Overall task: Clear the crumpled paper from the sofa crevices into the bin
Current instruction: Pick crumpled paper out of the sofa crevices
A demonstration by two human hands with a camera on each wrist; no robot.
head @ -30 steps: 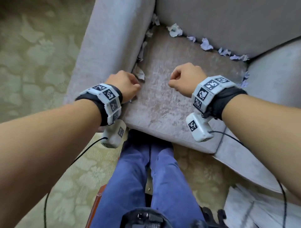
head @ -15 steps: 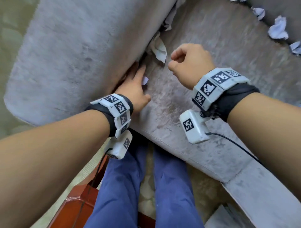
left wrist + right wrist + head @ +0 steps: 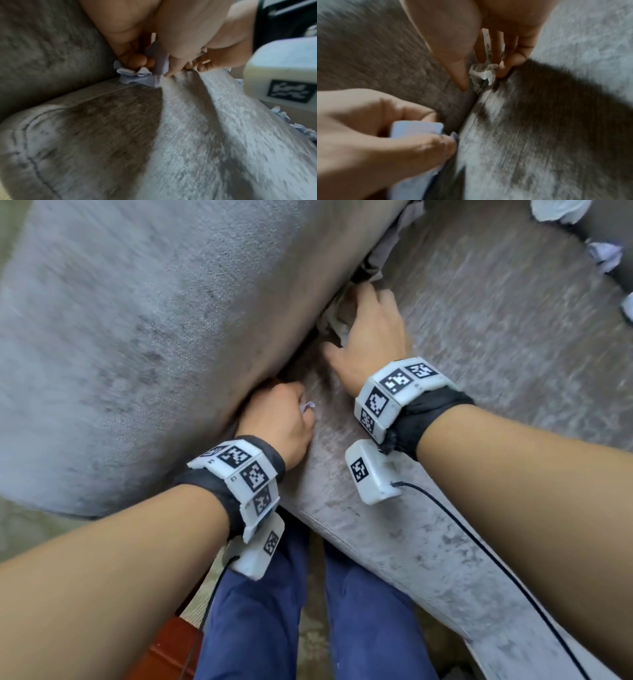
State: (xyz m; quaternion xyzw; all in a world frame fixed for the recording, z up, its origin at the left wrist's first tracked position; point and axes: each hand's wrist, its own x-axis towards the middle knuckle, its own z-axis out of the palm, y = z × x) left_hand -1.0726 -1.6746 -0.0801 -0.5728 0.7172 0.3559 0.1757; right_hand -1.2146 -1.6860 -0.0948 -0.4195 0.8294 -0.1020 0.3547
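In the arm crevice (image 3: 301, 361), left hand (image 3: 277, 419) grips a scrap (image 3: 417, 129), right hand (image 3: 371, 333) pinches a wad (image 3: 482, 73); wedged paper may tear if yanked.

Light: I see soft, even daylight, no glare.
Shadows: dark patch on the seat cushion (image 3: 556, 108) under my right hand (image 3: 488, 40).
Blur: motion smear in all views, worst on both wrist cameras.
Edges: wide-angle bending throughout.
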